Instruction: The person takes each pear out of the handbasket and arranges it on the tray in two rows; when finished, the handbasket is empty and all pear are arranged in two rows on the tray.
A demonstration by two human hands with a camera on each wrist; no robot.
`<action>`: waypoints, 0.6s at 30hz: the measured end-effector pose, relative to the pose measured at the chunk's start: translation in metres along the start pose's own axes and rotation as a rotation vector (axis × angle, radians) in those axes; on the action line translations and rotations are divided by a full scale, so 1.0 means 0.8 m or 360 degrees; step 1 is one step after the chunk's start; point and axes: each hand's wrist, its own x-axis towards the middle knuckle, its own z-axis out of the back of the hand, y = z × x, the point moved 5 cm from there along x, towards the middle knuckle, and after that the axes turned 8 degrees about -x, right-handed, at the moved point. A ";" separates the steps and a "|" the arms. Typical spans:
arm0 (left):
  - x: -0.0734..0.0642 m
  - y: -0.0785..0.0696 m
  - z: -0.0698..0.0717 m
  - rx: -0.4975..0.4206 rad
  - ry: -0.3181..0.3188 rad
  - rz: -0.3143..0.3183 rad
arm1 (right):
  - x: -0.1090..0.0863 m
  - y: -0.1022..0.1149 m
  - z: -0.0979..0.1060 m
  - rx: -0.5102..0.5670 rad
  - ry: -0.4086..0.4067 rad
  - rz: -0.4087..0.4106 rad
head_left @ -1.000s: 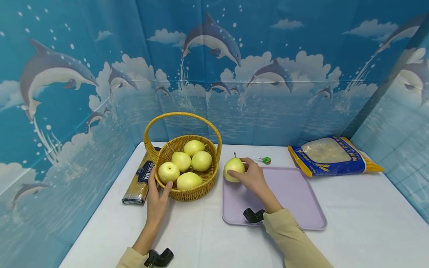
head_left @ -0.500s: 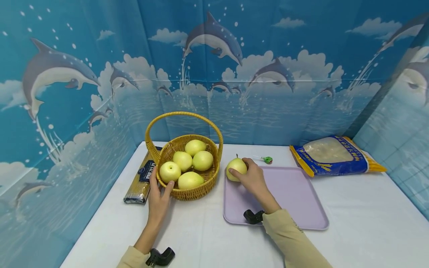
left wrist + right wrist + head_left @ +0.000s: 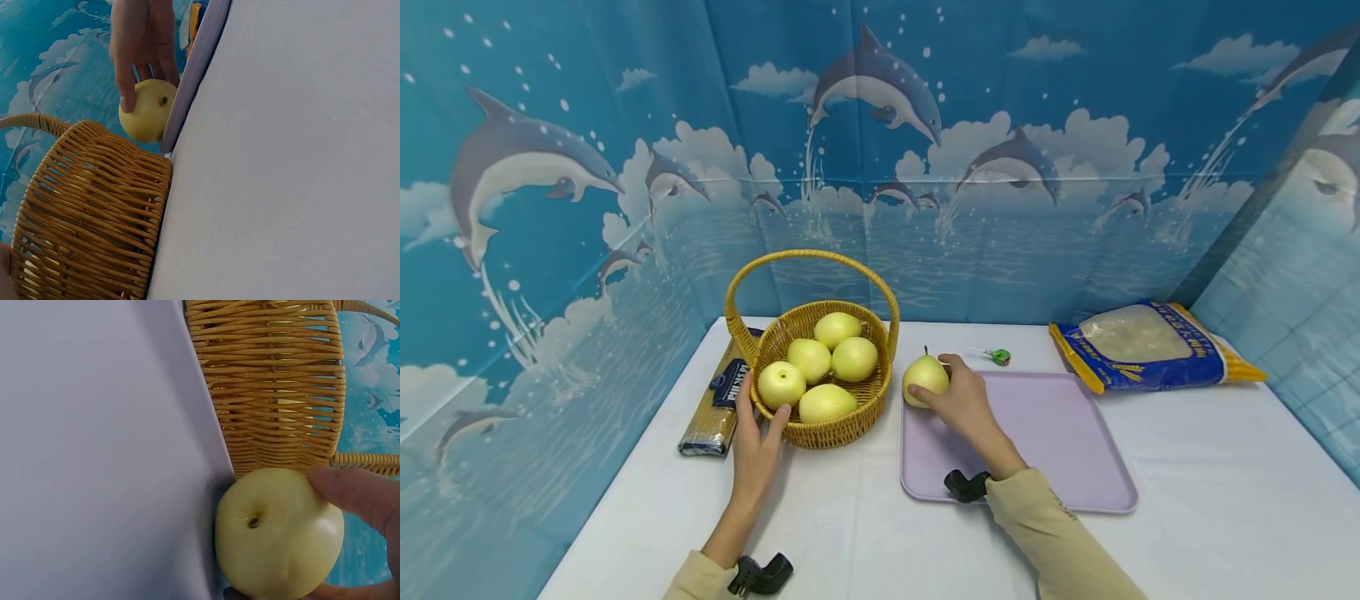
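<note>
My right hand (image 3: 958, 402) grips a pale yellow-green pear (image 3: 925, 381), stem up, at the back left corner of the lilac tray (image 3: 1037, 442). In the right wrist view the pear (image 3: 275, 537) sits at the tray's surface (image 3: 106, 456); whether its full weight rests there I cannot tell. My left hand (image 3: 756, 454) holds the front left rim of a woven basket (image 3: 835, 433), its thumb over the rim beside a pear (image 3: 781, 384). Several pears lie inside the basket. Only a bit of the left hand (image 3: 5, 275) shows in the left wrist view.
A pack of spaghetti (image 3: 707, 421) lies left of the basket, partly behind it. Behind the tray is a green-wrapped lollipop (image 3: 1000, 357). A blue and yellow food bag (image 3: 1150, 348) lies at the back right. A dolphin-print curtain (image 3: 880, 208) closes off the back and sides.
The pear in my right hand has shifted slightly left over the tray's corner in the last half second. My left hand and the basket stay in place.
</note>
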 end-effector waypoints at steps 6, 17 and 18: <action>0.000 0.001 0.000 0.0014 0.0004 0.0017 | 0.000 0.002 -0.001 0.0002 0.0045 0.0025; 0.000 -0.001 0.001 0.0013 0.0011 0.0035 | -0.006 0.017 0.026 0.0140 -0.0034 0.0123; 0.000 -0.001 0.001 0.0011 0.0012 0.0034 | -0.008 0.021 0.029 0.0154 -0.0042 0.0131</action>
